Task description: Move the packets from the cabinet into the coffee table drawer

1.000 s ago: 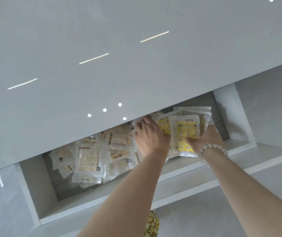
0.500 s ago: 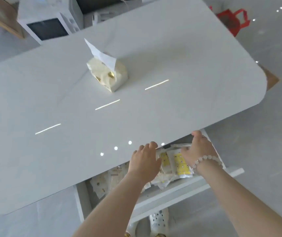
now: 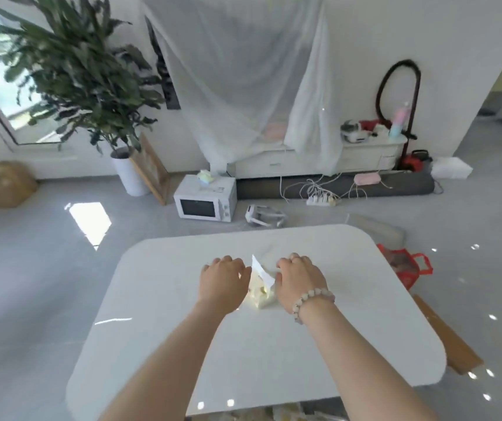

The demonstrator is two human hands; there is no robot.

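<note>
Our left hand (image 3: 224,281) and right hand (image 3: 300,279) hover over the glossy white rounded coffee table (image 3: 350,344), one on each side of the cream tissue pack (image 3: 262,294). The fingers are loosely bent and hold nothing. The pale packets with yellow print (image 3: 286,413) show just under the near table edge, probably in the drawer. For the next load we should go with free hands to the low white cabinet (image 3: 365,158) and gather a flat stack.

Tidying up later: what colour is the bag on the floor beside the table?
The bag is red, handles included; seen in the head view.
</note>
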